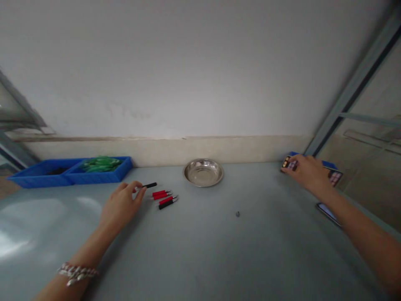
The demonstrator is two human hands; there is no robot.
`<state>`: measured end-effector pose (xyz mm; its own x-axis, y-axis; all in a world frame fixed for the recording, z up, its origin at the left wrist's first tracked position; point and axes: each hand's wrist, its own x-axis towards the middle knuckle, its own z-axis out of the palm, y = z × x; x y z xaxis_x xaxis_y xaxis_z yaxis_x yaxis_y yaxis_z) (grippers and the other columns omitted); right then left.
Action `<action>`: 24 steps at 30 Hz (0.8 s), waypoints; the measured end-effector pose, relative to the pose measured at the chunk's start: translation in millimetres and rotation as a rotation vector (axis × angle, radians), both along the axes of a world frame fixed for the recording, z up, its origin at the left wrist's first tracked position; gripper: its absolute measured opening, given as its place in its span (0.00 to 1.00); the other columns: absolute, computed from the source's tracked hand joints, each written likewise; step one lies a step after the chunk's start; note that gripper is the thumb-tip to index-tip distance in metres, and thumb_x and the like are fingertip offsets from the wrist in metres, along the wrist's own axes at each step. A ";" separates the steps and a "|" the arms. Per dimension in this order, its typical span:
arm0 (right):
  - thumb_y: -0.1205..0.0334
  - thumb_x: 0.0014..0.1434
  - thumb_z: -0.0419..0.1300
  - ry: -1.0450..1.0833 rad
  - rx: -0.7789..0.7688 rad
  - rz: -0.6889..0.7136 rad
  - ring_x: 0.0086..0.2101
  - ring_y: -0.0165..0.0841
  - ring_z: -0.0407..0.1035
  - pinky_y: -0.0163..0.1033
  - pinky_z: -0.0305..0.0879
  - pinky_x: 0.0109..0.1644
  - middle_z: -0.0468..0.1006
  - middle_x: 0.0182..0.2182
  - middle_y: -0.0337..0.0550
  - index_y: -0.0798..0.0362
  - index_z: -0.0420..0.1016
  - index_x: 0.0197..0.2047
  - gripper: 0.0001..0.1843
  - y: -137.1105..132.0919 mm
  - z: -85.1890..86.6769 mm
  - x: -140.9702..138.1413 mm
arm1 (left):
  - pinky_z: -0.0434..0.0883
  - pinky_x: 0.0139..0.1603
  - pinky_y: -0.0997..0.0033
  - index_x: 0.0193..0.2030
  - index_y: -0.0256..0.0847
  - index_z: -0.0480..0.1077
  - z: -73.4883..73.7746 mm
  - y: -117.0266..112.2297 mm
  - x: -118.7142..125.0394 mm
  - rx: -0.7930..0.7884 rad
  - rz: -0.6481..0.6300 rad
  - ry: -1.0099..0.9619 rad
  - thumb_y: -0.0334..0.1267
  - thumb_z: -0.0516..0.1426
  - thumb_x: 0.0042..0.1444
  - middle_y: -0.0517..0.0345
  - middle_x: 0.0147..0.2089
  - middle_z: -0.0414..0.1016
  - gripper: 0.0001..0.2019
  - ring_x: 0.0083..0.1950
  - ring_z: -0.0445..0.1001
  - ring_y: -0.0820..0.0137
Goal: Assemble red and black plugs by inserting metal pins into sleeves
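My left hand (120, 205) is closed in a pinch on one end of a slim black pen-like tool (149, 185), held just above the table. Beside it lie several short pen-like tools with metal tips: red ones (161, 195) and a black one (166, 203). At the far right my right hand (308, 172) has its thumb and fingers closed around the edge of a dark palette-like case (288, 163) with small yellow and pink squares. Its fingers partly hide the case. Another case with pinkish squares (334, 176) shows behind my wrist.
A round steel dish (203, 172) stands near the wall. Blue bins (40, 180) sit at the back left, one with green packets (102, 164). A small grey metal piece (237, 214) lies right of centre. A phone-like flat object (327, 212) is partly under my right forearm.
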<state>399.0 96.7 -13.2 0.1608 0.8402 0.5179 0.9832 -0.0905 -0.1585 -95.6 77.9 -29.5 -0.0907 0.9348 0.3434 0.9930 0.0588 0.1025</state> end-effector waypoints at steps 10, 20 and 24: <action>0.43 0.56 0.47 -0.135 -0.214 -0.360 0.48 0.53 0.53 0.50 0.42 0.33 0.62 0.45 0.66 0.56 0.62 0.50 0.28 37.2 -38.1 100.1 | 0.66 0.40 0.64 0.44 0.42 0.66 -11.5 6.4 -3.2 -0.107 -0.005 -0.031 0.49 0.44 0.56 0.54 0.35 0.65 0.18 0.36 0.70 0.63; 0.45 0.58 0.45 -0.239 -0.185 -0.423 0.47 0.52 0.53 0.51 0.46 0.39 0.63 0.45 0.63 0.56 0.62 0.49 0.26 42.9 -53.1 110.0 | 0.65 0.43 0.65 0.46 0.44 0.66 -20.7 12.1 -10.4 -0.111 -0.046 -0.032 0.44 0.44 0.57 0.55 0.34 0.64 0.16 0.36 0.69 0.65; 0.43 0.56 0.47 -0.217 -0.139 -0.442 0.47 0.52 0.52 0.52 0.47 0.41 0.62 0.47 0.60 0.52 0.61 0.51 0.26 45.6 -56.1 117.8 | 0.65 0.43 0.65 0.47 0.45 0.66 -22.5 13.9 -11.1 -0.127 -0.041 -0.032 0.44 0.44 0.56 0.55 0.35 0.63 0.17 0.36 0.69 0.65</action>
